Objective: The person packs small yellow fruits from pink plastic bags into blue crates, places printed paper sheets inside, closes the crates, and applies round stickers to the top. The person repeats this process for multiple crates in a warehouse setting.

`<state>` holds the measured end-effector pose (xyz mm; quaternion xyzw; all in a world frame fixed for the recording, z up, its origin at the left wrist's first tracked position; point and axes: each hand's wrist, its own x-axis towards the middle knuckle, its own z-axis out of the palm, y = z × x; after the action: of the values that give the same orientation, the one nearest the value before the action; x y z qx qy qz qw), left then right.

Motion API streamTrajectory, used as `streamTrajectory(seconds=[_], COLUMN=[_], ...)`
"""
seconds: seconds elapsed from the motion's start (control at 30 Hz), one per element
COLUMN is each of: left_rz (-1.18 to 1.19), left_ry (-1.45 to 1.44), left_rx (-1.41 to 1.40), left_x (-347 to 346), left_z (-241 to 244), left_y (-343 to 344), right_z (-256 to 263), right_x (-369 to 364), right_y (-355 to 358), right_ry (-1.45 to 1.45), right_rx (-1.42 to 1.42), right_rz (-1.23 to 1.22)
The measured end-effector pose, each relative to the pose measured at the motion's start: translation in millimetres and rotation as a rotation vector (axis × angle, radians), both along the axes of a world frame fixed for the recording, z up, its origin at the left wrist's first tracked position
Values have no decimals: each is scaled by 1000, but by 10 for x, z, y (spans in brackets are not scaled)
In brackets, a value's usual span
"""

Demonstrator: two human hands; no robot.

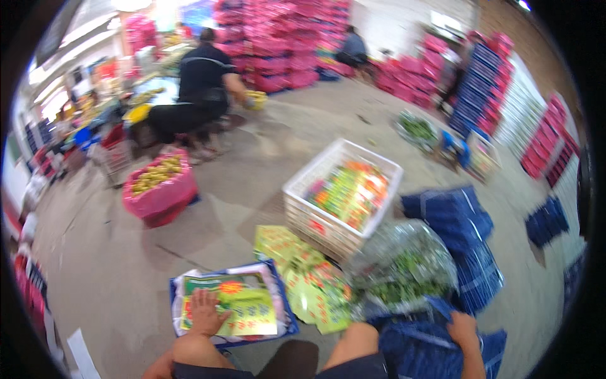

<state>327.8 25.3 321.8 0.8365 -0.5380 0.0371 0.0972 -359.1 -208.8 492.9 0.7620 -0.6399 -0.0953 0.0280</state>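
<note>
My left hand [206, 313] lies spread, palm down, on a printed green and yellow sheet [251, 308] that covers the top of a blue-edged box [285, 303] lined with pale plastic. My right hand [463, 328] grips the edge of a dark blue folded crate or bag [419, 343] to the right of my knees. Beyond that hand sits a clear plastic bag [402, 237] of green leaves [409, 279]. More printed yellow-green sheets [303, 284] lie on the floor between the box and the bag. A white plastic crate [300, 208] behind them holds colourful printed packets or sheets [352, 192].
Blue folded items [450, 218] are piled at the right. A pink-lined container [161, 203] of yellowish-green fruit [156, 175] stands at the left. One person [203, 80] squats beyond it; another [352, 47] is farther back. Pink-wrapped stacks [279, 47] line the far side.
</note>
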Motion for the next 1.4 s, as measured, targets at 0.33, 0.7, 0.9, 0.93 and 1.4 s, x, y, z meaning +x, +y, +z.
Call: streamTrajectory(seconds=[0.33,0.7,0.9,0.93,1.4], left_rz=[-110,-59,-188,-192,-81], left_ry=[-101,-95,-42,-34,8], left_rx=[-42,22,-89,-96,-9], left_x=[105,-70,-24,21,-100], left_z=[158,173,-147,-230,128], left_y=[51,125,178,226,161], right_z=[2303,353,-1121,-1074,-1551], right_x=[696,4362,4344,4457,6624], right_y=[-111,-480,-686,-666,-551], right_ry=[-115,-497,-47,36,-417], right_rx=[-747,-251,119,206,478], right_rz=[306,1575,1803,1788,944])
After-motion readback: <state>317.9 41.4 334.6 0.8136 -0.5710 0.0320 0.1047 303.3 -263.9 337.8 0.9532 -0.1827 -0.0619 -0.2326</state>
